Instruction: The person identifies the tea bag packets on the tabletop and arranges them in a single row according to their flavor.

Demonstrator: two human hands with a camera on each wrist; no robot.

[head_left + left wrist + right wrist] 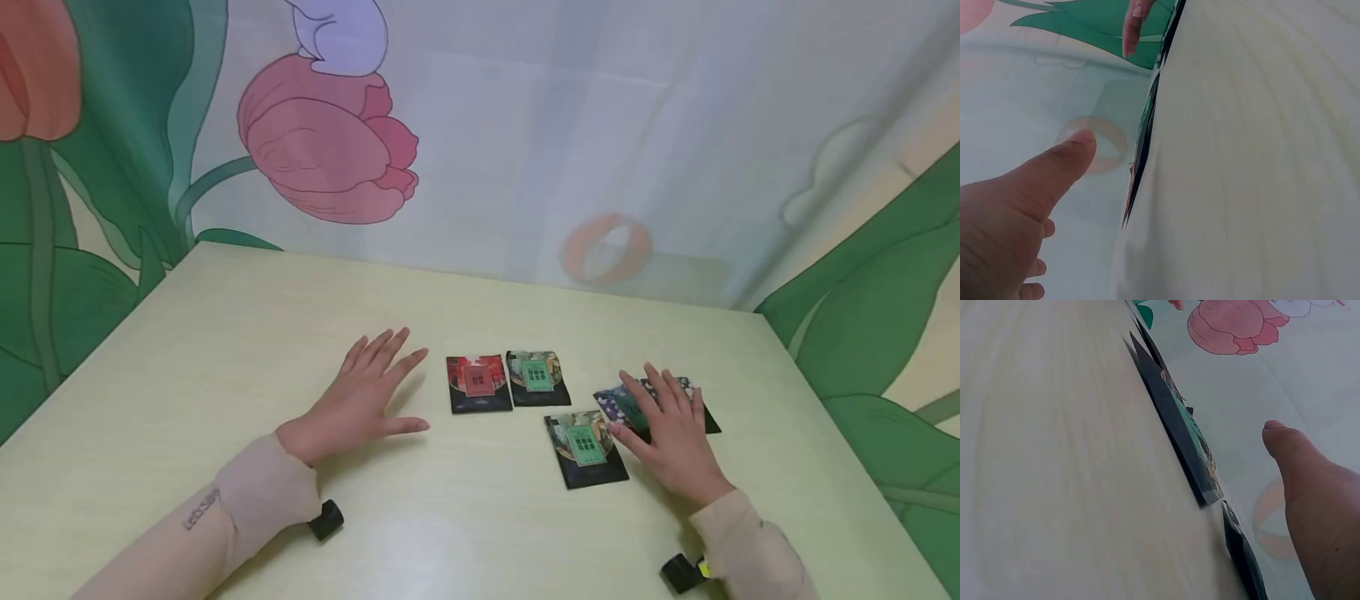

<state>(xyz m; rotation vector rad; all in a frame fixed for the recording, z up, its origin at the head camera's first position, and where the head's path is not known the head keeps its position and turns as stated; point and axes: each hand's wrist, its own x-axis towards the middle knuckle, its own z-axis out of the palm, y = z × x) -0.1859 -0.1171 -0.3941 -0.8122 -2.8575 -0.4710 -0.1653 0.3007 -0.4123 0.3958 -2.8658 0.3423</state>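
Observation:
My left hand (345,408) is held over the table with its fingers spread, left of a flat red-and-black packet (479,402). A green-labelled packet (537,377) lies right beside the red one. Nearer to me is another green-labelled packet (585,450), slightly turned. My right hand (675,433), fingers extended, is over dark purple, flower-patterned packets (613,405), partly hiding them; whether it touches them I cannot tell. In the right wrist view, the thumb (1300,475) stands apart from a green-labelled packet (1175,434). The left thumb (1054,165) pinches nothing.
The pale table (465,533) reaches back to a curtain (510,167) printed with flowers and leaves. A black strap-like piece (327,521) shows at the left cuff, and another black piece (681,573) at the right cuff.

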